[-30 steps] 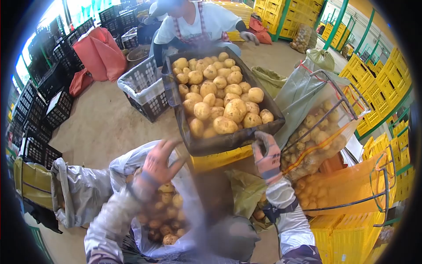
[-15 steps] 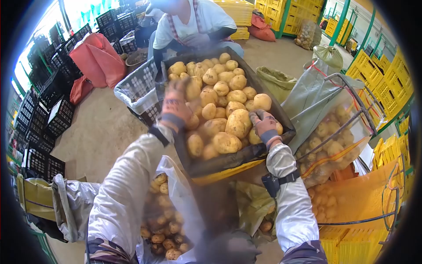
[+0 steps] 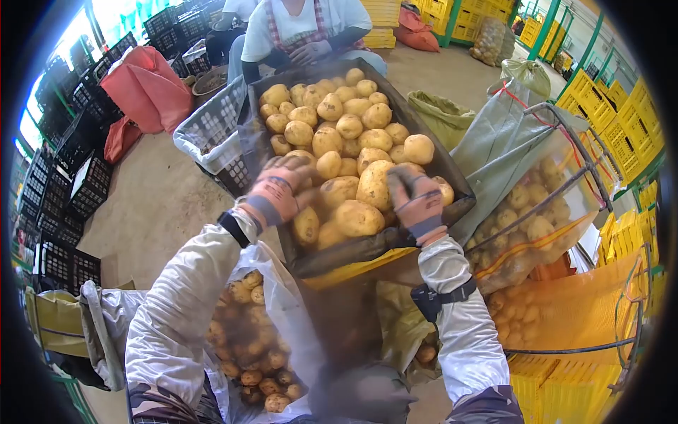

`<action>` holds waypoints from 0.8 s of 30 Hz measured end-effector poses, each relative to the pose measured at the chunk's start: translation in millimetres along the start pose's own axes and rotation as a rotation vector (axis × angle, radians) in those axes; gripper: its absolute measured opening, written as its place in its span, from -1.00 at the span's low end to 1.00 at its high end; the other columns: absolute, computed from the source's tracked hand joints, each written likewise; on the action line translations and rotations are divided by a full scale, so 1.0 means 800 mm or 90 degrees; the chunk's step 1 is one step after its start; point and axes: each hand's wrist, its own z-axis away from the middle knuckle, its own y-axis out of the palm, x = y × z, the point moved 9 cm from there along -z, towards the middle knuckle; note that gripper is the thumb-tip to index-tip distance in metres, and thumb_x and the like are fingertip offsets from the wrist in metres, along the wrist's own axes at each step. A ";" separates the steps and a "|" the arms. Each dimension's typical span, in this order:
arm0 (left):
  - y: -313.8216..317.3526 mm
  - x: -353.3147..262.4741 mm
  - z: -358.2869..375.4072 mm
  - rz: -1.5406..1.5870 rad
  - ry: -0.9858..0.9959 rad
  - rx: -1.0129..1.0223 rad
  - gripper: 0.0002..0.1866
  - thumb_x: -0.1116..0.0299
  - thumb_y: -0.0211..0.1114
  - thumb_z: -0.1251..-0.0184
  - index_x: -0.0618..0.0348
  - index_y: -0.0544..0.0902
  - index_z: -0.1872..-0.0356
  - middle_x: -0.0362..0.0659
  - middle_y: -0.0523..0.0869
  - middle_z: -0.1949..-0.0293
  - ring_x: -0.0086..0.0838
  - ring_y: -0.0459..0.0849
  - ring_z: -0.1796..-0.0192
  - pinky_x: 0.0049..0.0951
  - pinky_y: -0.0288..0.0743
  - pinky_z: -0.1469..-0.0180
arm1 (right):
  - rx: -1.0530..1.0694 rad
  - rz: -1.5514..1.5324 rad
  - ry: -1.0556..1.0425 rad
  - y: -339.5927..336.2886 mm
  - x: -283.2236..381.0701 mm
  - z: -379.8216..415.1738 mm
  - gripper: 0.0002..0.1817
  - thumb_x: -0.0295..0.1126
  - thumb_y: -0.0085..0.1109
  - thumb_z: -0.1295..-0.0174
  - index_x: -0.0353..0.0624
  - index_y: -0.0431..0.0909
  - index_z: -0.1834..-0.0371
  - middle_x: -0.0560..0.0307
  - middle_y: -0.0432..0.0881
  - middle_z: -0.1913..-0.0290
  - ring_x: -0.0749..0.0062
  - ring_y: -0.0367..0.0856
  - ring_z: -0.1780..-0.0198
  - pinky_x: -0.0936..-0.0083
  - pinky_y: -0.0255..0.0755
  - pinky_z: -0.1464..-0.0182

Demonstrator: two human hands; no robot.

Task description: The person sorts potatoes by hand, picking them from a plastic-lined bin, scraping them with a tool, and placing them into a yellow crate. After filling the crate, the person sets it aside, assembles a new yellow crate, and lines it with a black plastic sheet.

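A dark-lined crate (image 3: pixel 395 244) full of potatoes (image 3: pixel 349 127) stands before me. My left hand (image 3: pixel 279 189), in an orange and grey glove, lies over the potatoes along the crate's left side, fingers spread. My right hand (image 3: pixel 418 199), gloved alike, is at the near right part of the heap beside a large potato (image 3: pixel 374 185); its fingers are bent down and blurred, and I cannot make out whether they grip anything. Below the crate on the left, an open white bag (image 3: pixel 286 297) holds smaller potatoes (image 3: pixel 254 353).
A person (image 3: pixel 304 35) in a checked apron sits behind the crate, gloved hands together. A lined basket (image 3: pixel 222 152) adjoins the crate's left. Potato sacks (image 3: pixel 526 219) stand right, beside yellow crates (image 3: pixel 607 127). Black crates (image 3: pixel 67 261) and a red sack (image 3: pixel 148 88) are left.
My left hand has moved down towards the near side of the crate. My right hand has shifted slightly left and turned. The view has shifted slightly, and the person behind has drawn both hands together.
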 end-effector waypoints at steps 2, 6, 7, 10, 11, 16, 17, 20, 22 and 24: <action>0.007 -0.038 -0.005 0.000 0.067 0.026 -0.49 0.16 0.37 -0.17 0.05 0.63 -0.18 -0.05 0.59 -0.26 -0.05 0.48 -0.37 -0.01 0.22 -0.47 | 0.087 0.080 0.012 0.016 0.018 0.012 -0.77 -0.24 0.30 -0.29 -0.13 0.74 0.12 -0.13 0.78 0.23 -0.03 0.76 0.17 0.25 0.61 0.08; 0.062 -0.073 -0.039 -0.162 0.142 0.177 -0.28 0.26 0.41 0.00 0.09 0.52 -0.32 -0.03 0.52 -0.36 -0.10 0.37 -0.50 -0.04 0.09 -0.56 | 0.061 0.025 0.069 0.009 0.021 0.006 -0.75 -0.20 0.35 -0.27 -0.14 0.75 0.16 -0.10 0.79 0.23 0.00 0.77 0.18 0.27 0.62 0.07; 0.070 -0.074 -0.050 -0.159 0.132 0.208 -0.25 0.28 0.42 0.05 0.13 0.51 -0.32 0.02 0.53 -0.34 -0.10 0.37 -0.51 -0.05 0.04 -0.58 | 0.036 0.009 0.074 0.008 0.016 0.006 -0.75 -0.20 0.35 -0.27 -0.15 0.75 0.15 -0.09 0.79 0.23 0.00 0.77 0.18 0.27 0.62 0.07; 0.081 -0.082 -0.061 -0.214 0.095 0.336 -0.27 0.24 0.42 0.01 0.14 0.51 -0.31 0.06 0.54 -0.34 -0.09 0.37 -0.50 -0.05 0.00 -0.60 | -0.011 0.015 0.060 0.003 0.009 0.009 -0.76 -0.24 0.35 -0.28 -0.18 0.75 0.15 -0.08 0.80 0.23 0.02 0.77 0.18 0.27 0.62 0.06; 0.076 -0.080 -0.055 -0.177 0.083 0.383 -0.30 0.31 0.37 -0.06 0.13 0.48 -0.34 0.08 0.54 -0.33 -0.06 0.30 -0.53 -0.04 0.00 -0.61 | -0.020 0.025 0.048 0.001 0.008 0.010 -0.76 -0.25 0.35 -0.28 -0.19 0.75 0.15 -0.08 0.80 0.23 0.02 0.77 0.18 0.27 0.62 0.06; 0.037 -0.044 0.006 -0.030 0.086 0.169 -0.33 0.18 0.42 -0.12 0.09 0.54 -0.32 0.10 0.51 -0.36 -0.03 0.34 -0.51 -0.01 0.08 -0.57 | -0.059 -0.067 0.086 -0.013 0.009 0.010 -0.79 -0.32 0.29 -0.31 -0.21 0.73 0.11 -0.09 0.79 0.19 0.04 0.77 0.16 0.26 0.61 0.04; 0.027 -0.031 0.005 0.006 0.076 0.156 -0.34 0.18 0.42 -0.13 0.09 0.55 -0.32 0.09 0.50 -0.37 -0.02 0.34 -0.51 0.00 0.10 -0.56 | -0.083 -0.066 0.091 -0.016 0.008 0.011 -0.79 -0.34 0.28 -0.31 -0.21 0.73 0.09 -0.09 0.78 0.17 0.05 0.76 0.14 0.26 0.60 0.03; -0.023 -0.009 -0.019 -0.121 -0.026 0.044 -0.32 0.06 0.36 -0.26 0.11 0.50 -0.38 0.04 0.48 -0.43 -0.04 0.34 -0.51 -0.06 0.13 -0.56 | -0.151 0.036 0.129 -0.025 0.005 0.011 -0.75 -0.34 0.26 -0.30 -0.21 0.71 0.04 -0.13 0.76 0.07 0.04 0.75 0.07 0.24 0.58 -0.01; -0.005 0.020 -0.026 -0.165 -0.099 0.047 -0.35 0.02 0.31 -0.32 0.12 0.50 -0.38 0.02 0.49 -0.42 -0.07 0.36 -0.51 -0.06 0.17 -0.54 | -0.050 0.122 0.090 0.000 0.004 0.008 -0.71 -0.24 0.23 -0.30 -0.14 0.70 0.02 -0.09 0.75 0.04 0.02 0.71 0.03 0.21 0.56 -0.04; 0.033 0.015 -0.021 -0.081 -0.078 0.110 -0.39 0.01 0.23 -0.40 0.12 0.50 -0.37 0.03 0.49 -0.42 -0.10 0.35 -0.51 -0.09 0.18 -0.53 | 0.051 0.215 0.042 0.023 -0.001 0.001 -0.67 -0.14 0.19 -0.29 -0.06 0.69 -0.01 -0.06 0.74 0.01 0.01 0.68 0.00 0.19 0.54 -0.07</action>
